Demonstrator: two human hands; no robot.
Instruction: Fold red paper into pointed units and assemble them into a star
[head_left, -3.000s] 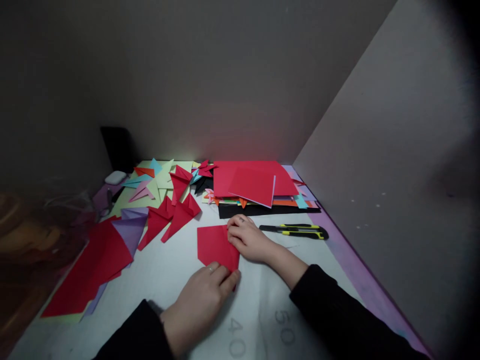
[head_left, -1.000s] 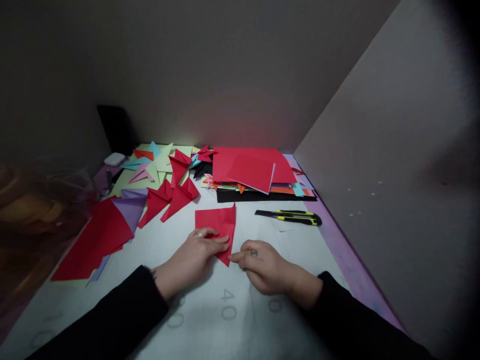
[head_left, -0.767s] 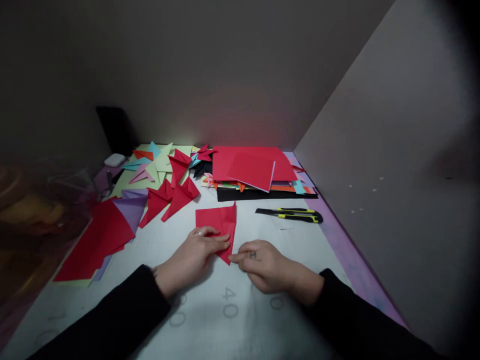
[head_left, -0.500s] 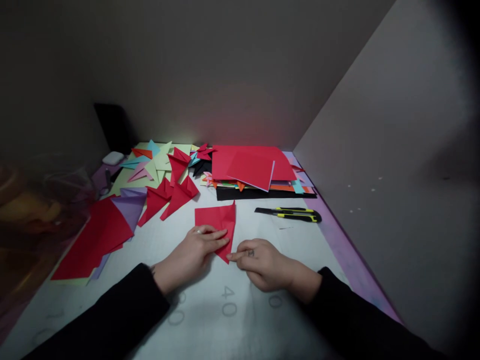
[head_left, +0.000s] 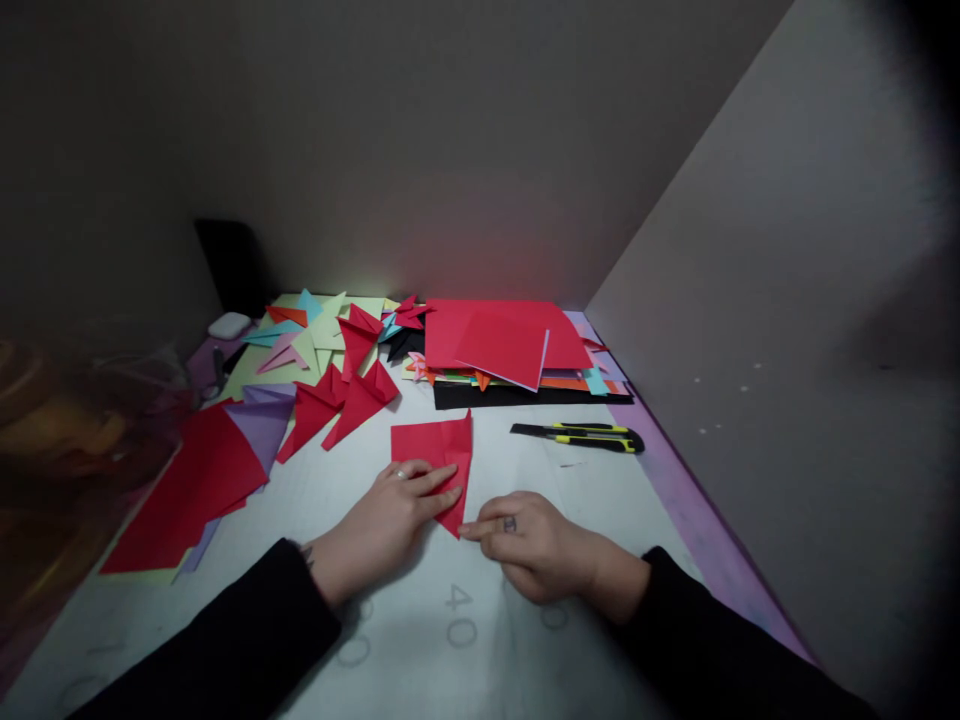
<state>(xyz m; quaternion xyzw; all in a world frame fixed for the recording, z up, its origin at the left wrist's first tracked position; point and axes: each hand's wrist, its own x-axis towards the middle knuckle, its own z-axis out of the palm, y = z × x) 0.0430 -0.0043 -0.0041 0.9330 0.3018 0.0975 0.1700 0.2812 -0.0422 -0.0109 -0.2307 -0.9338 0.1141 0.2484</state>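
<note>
A folded red paper [head_left: 429, 442] lies flat on the white mat [head_left: 405, 640], its lower end narrowing to a point and a small tip standing up at its upper right corner. My left hand [head_left: 394, 515] rests on the paper's lower half, fingers laid out across it. At the pointed bottom end, my right hand [head_left: 529, 540] touches the paper with its index finger, the other fingers curled in. Whether the thumb pinches the paper's tip is hard to make out.
A yellow and black cutter [head_left: 592, 437] lies right of the paper. Behind it is a stack of red sheets [head_left: 495, 345]. Folded red pieces [head_left: 364, 400] and coloured ones lie back left, with loose red sheets [head_left: 180, 490] at the left.
The view has tilted slightly, so everything sits a little lower. Both hands keep nearly the same places on the red paper.
</note>
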